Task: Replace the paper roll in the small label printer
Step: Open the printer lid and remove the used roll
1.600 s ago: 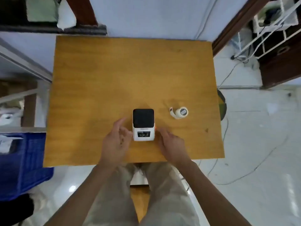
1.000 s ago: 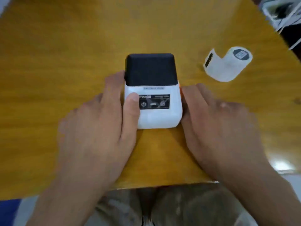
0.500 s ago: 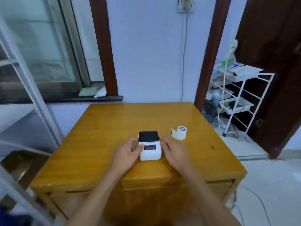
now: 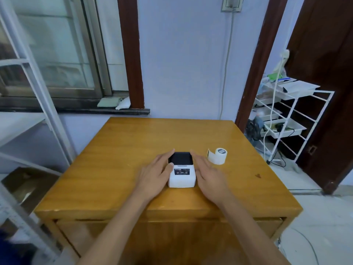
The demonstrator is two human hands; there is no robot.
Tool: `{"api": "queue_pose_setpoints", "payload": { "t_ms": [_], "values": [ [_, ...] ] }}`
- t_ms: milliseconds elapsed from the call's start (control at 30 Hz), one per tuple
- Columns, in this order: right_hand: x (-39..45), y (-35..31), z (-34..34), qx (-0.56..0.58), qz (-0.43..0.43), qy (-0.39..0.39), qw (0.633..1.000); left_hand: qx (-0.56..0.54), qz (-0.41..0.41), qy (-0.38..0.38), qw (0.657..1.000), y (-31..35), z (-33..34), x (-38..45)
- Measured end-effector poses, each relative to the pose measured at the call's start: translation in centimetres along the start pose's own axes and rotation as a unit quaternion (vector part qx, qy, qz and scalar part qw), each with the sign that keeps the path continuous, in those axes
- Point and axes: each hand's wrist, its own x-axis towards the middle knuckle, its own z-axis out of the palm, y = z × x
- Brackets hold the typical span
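Note:
The small white label printer (image 4: 182, 175) with a black lid (image 4: 180, 158) stands on the wooden table (image 4: 124, 159), its lid closed. My left hand (image 4: 153, 175) lies against its left side with straight fingers, thumb resting on the front top edge. My right hand (image 4: 210, 177) lies flat against its right side, fingers straight and reaching the lid's corner. A white paper roll (image 4: 219, 156) with a loose tail stands on end just right of the printer, a short gap from my right fingers.
The table meets a blue wall at the back. A white wire rack (image 4: 286, 119) with trays and cables stands to the right by a dark door. A window sill and a white metal frame (image 4: 38, 88) are on the left.
The head camera has lifted from a close look down to a wider view of the room. Both hands stay at the printer's sides, fingers slid a little further toward the lid.

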Motion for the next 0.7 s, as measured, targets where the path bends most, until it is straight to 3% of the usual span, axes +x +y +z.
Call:
{"api": "queue_pose_setpoints", "payload": {
  "t_ms": [233,700],
  "values": [
    [0.0,-0.3,-0.3,-0.003,-0.022,0.0,1.0,-0.141,-0.011,0.01,0.99,-0.8,0.0,0.1],
    [1.1,0.7,-0.2,0.064,-0.022,-0.016,0.998,-0.203,-0.045,0.007,0.978,-0.4,-0.2,0.2]
  ]
}}
